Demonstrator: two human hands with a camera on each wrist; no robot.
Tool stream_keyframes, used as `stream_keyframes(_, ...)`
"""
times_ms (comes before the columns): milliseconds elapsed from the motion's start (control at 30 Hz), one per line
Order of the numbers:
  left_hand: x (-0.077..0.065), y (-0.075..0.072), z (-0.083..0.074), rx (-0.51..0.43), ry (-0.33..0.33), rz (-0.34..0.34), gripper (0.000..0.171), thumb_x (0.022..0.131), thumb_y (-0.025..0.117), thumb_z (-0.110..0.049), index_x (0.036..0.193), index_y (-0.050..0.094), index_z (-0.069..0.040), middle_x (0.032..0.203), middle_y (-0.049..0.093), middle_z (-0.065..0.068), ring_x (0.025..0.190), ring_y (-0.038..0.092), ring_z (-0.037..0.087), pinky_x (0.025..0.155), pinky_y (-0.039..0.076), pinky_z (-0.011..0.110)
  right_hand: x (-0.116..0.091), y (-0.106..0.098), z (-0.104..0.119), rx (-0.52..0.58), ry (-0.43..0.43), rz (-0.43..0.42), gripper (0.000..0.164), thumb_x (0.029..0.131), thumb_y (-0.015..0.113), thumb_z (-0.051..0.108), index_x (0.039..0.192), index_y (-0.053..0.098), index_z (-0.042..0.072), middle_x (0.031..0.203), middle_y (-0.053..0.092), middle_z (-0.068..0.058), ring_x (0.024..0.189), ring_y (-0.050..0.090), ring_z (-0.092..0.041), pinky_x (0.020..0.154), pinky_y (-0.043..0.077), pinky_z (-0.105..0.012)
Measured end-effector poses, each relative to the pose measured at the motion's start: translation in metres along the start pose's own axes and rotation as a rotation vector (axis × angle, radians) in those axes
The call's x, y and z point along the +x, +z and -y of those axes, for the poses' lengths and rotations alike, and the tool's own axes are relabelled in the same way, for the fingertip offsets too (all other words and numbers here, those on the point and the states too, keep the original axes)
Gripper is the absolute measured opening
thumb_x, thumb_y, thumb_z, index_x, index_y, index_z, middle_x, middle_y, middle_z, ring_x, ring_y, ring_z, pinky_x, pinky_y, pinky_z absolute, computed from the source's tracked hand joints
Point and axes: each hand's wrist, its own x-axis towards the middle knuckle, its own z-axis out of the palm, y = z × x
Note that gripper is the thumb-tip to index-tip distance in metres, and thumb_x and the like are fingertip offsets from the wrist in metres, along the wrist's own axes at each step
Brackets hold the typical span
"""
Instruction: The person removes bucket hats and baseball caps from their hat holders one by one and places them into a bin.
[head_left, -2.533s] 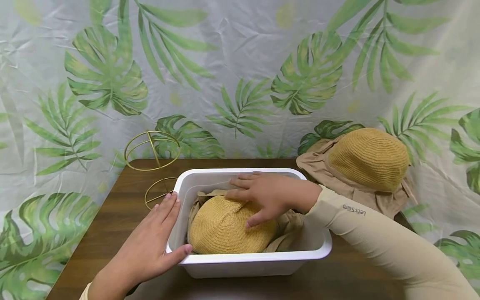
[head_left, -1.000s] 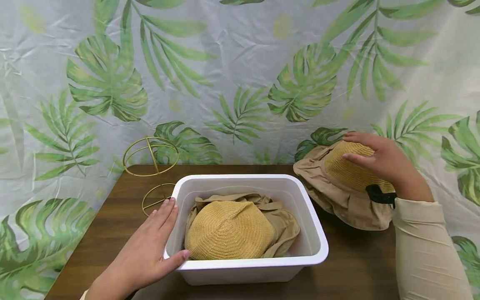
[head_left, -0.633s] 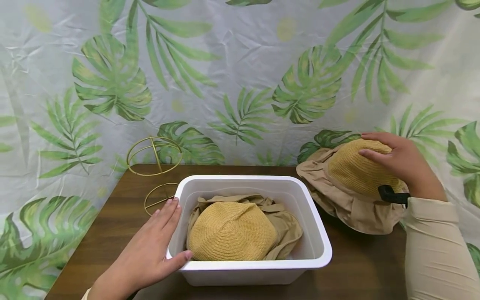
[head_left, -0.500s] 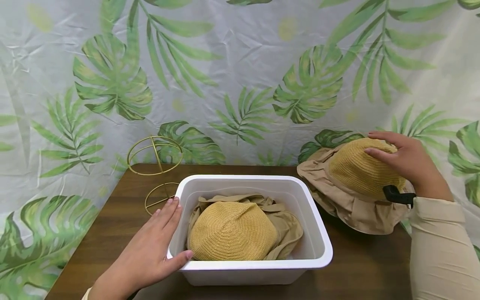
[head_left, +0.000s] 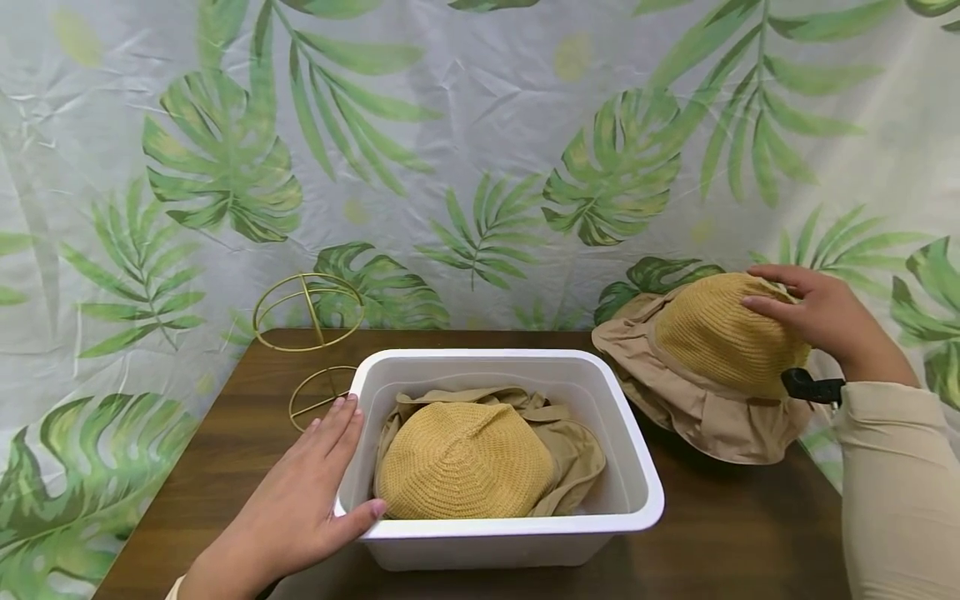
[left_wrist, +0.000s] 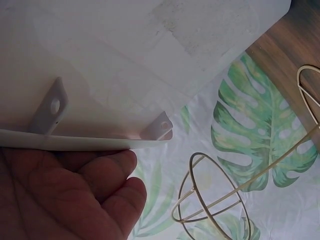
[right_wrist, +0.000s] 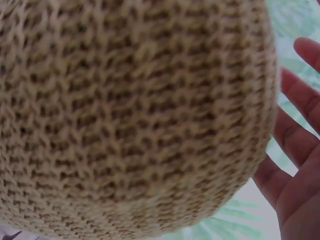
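My left hand (head_left: 288, 496) rests at the left side of a white plastic tub (head_left: 510, 527), fingers straight along the outer rim and thumb over the front corner. The left wrist view shows its fingertips against the tub's rim (left_wrist: 90, 142). Inside the tub lies a yellow knitted sun hat (head_left: 461, 462) with its tan cloth brim bunched around it. At the back right, my right hand (head_left: 836, 325) pinches the top of a second such sun hat (head_left: 712, 333), whose crown creases beside the thumb. In the right wrist view the crown (right_wrist: 135, 115) hides the thumb.
A gold wire stand (head_left: 312, 308) with a round top and base ring stands behind the tub's left corner. The dark wooden table (head_left: 735, 533) ends at a leaf-print cloth backdrop (head_left: 480, 125). A black strap piece (head_left: 810, 386) sticks out at my right wrist.
My right hand has left the hat in the tub, gone right to the second hat and slid along its crown to pinch it. My left hand has stayed at the tub.
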Motion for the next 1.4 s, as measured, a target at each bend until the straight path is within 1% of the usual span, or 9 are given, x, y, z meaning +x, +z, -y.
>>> stream_keyframes(200, 0.0, -0.001, 0.001, 0.009, -0.003, 0.004, 0.087, 0.09, 0.061, -0.054, 0.141, 0.043, 0.014, 0.153, 0.035, 0.028, 0.143, 0.031, 0.04, 0.12, 0.004, 0.026, 0.007, 0.001, -0.008, 0.001, 0.008, 0.03, 0.071, 0.096, 0.063, 0.044, 0.154, 0.038, 0.011, 0.158, 0.026, -0.026, 0.129, 0.03, -0.062, 0.095, 0.032, -0.072)
stream_keyframes(400, -0.001, 0.0, 0.001, 0.006, -0.009, 0.012, 0.087, 0.09, 0.061, -0.054, 0.142, 0.043, 0.014, 0.153, 0.034, 0.027, 0.143, 0.03, 0.039, 0.119, 0.001, 0.024, 0.014, 0.004, -0.016, -0.019, -0.003, 0.073, 0.074, 0.097, 0.063, 0.04, 0.156, 0.031, 0.008, 0.155, 0.026, -0.033, 0.13, 0.031, -0.06, 0.094, 0.033, -0.071)
stream_keyframes(467, -0.001, 0.0, 0.001, 0.007, -0.004, 0.008, 0.087, 0.09, 0.061, -0.054, 0.141, 0.043, 0.014, 0.153, 0.034, 0.028, 0.143, 0.03, 0.04, 0.119, 0.001, 0.024, 0.016, 0.005, -0.019, -0.009, 0.003, 0.087, 0.076, 0.097, 0.063, 0.041, 0.157, 0.03, 0.009, 0.155, 0.025, -0.033, 0.133, 0.028, -0.059, 0.095, 0.032, -0.071)
stream_keyframes(633, 0.0, 0.0, 0.002, 0.01, 0.006, -0.002, 0.087, 0.09, 0.06, -0.054, 0.141, 0.044, 0.014, 0.153, 0.035, 0.028, 0.143, 0.031, 0.04, 0.12, 0.005, 0.028, 0.017, 0.009, -0.023, 0.027, 0.026, 0.111, 0.076, 0.097, 0.062, 0.042, 0.157, 0.028, 0.01, 0.157, 0.018, -0.032, 0.138, 0.018, -0.059, 0.098, 0.026, -0.072)
stream_keyframes(733, 0.0, 0.0, 0.002, 0.01, 0.0, 0.009, 0.087, 0.09, 0.06, -0.055, 0.142, 0.043, 0.014, 0.153, 0.034, 0.028, 0.143, 0.03, 0.04, 0.12, 0.005, 0.028, 0.017, 0.012, -0.024, 0.047, 0.04, 0.118, 0.076, 0.097, 0.061, 0.043, 0.157, 0.028, 0.01, 0.157, 0.017, -0.033, 0.139, 0.017, -0.058, 0.099, 0.026, -0.072)
stream_keyframes(833, 0.0, 0.0, 0.003, 0.01, -0.005, 0.017, 0.088, 0.09, 0.06, -0.055, 0.142, 0.042, 0.014, 0.154, 0.033, 0.028, 0.143, 0.03, 0.04, 0.12, 0.004, 0.027, 0.017, 0.016, -0.025, 0.06, 0.053, 0.111, 0.076, 0.097, 0.061, 0.045, 0.157, 0.029, 0.01, 0.157, 0.018, -0.033, 0.139, 0.018, -0.058, 0.098, 0.028, -0.071)
stream_keyframes(1000, 0.0, 0.001, 0.002, 0.01, -0.009, 0.02, 0.088, 0.09, 0.06, -0.055, 0.143, 0.042, 0.013, 0.154, 0.033, 0.027, 0.143, 0.03, 0.039, 0.121, 0.01, 0.032, 0.017, 0.02, -0.026, 0.07, 0.06, 0.081, 0.076, 0.096, 0.061, 0.046, 0.155, 0.033, 0.008, 0.156, 0.02, -0.033, 0.138, 0.019, -0.059, 0.097, 0.029, -0.071)
stream_keyframes(1233, 0.0, 0.001, 0.003, -0.003, -0.004, 0.011, 0.088, 0.09, 0.06, -0.054, 0.142, 0.043, 0.014, 0.153, 0.034, 0.028, 0.143, 0.031, 0.04, 0.12, 0.003, 0.025, 0.017, 0.023, -0.027, 0.102, 0.063, 0.054, 0.075, 0.097, 0.06, 0.047, 0.154, 0.035, 0.006, 0.156, 0.022, -0.033, 0.137, 0.021, -0.058, 0.097, 0.03, -0.068)
stream_keyframes(1400, 0.0, 0.001, 0.003, -0.011, -0.009, 0.013, 0.087, 0.09, 0.061, -0.054, 0.142, 0.043, 0.014, 0.153, 0.034, 0.027, 0.144, 0.029, 0.039, 0.119, 0.002, 0.024, 0.018, 0.025, -0.027, 0.116, 0.055, 0.039, 0.073, 0.097, 0.059, 0.047, 0.152, 0.037, 0.004, 0.155, 0.024, -0.033, 0.137, 0.023, -0.058, 0.098, 0.029, -0.069)
